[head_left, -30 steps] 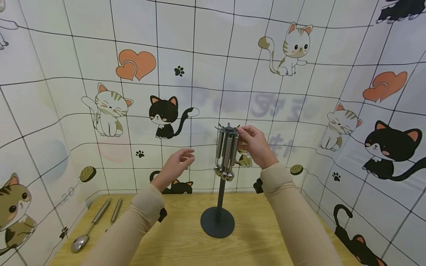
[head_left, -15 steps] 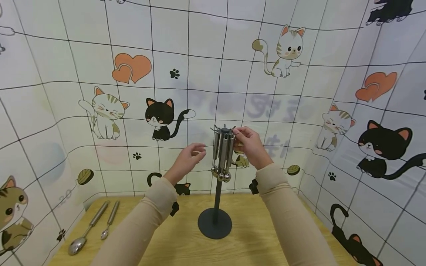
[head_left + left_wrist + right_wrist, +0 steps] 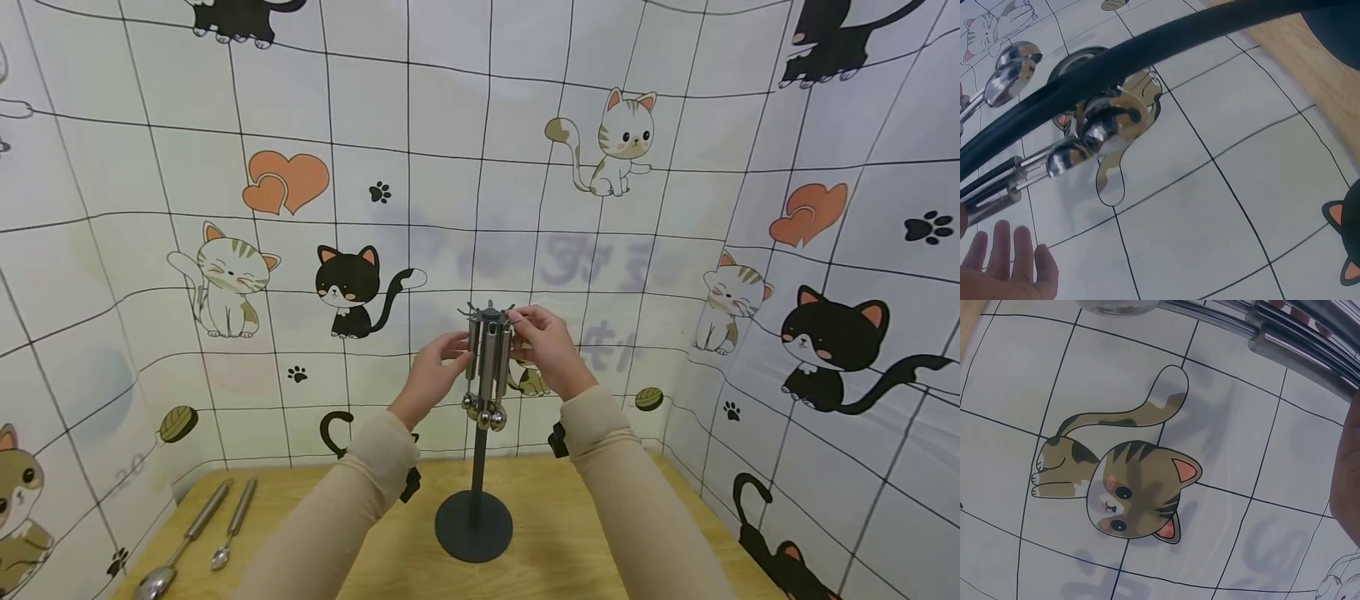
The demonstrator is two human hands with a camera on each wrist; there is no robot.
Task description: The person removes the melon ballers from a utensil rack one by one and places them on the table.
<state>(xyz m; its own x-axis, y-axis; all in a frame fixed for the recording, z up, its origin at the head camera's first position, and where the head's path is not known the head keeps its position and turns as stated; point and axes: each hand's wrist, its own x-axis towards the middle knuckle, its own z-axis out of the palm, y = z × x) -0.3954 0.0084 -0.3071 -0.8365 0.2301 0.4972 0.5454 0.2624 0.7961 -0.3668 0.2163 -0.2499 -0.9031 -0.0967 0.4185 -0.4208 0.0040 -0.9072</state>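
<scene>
A dark stand (image 3: 474,527) with a round base carries several metal spoons (image 3: 491,354), hung by their handles from hooks at its top. In the head view my right hand (image 3: 551,346) pinches a spoon handle's upper end beside the right-hand hooks. My left hand (image 3: 433,375) is at the left of the cluster, its thumb right at a handle. In the left wrist view its fingers (image 3: 1021,250) stretch out below the handles, near shiny spoon bowls (image 3: 1010,84). The right wrist view shows tubular handles (image 3: 1297,353) at the top, with part of my right hand (image 3: 1346,475) at the edge.
On the left of the wooden table (image 3: 566,533) lie a large spoon (image 3: 187,533) and a smaller spoon (image 3: 236,521), side by side. A white cat-print sheet (image 3: 442,183) with black grid lines rises behind the table and along both sides.
My left hand has moved right, from apart to the hanging spoons. The right hand has stayed at the hooks. The whole scene has shifted slightly down and left in the head view.
</scene>
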